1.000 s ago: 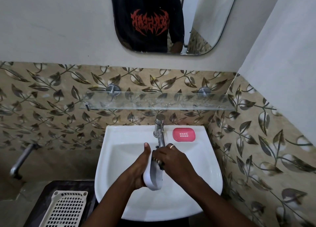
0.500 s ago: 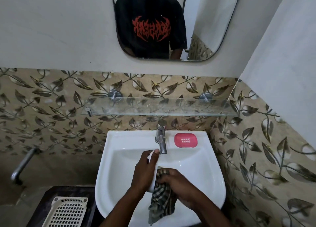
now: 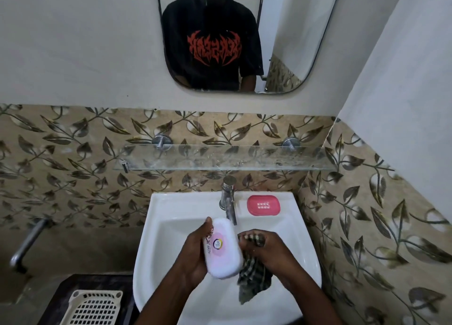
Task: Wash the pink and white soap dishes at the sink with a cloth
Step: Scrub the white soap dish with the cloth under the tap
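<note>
Far to the left of the hands, a cream perforated plastic basket (image 3: 94, 307) rests on a dark surface beside the white ceramic sink (image 3: 156, 256). A metal pipe (image 3: 27, 241) projects from the leaf-patterned tiled wall above the basket.

The left hand (image 3: 193, 258) is clamped on the white oval plastic soap dish (image 3: 223, 247), with the thumb along the dish's left edge and the fingers behind it. The dish is held tilted over the basin, its flat face with a pink round label toward the camera. The chrome tap (image 3: 228, 200) stands just beyond the hands, its spout ending at the dish's upper right corner.

The right hand (image 3: 269, 253) is closed on a dark checked cloth (image 3: 254, 278), which hangs below it into the basin. The fingertips (image 3: 244, 245) of this hand touch the right edge of the white dish.

Beyond the right hand, the pink rounded-rectangle soap dish (image 3: 263, 204) lies flat on the sink's back ledge, just right of the tap. A glass shelf (image 3: 269, 160) spans the wall above.
</note>
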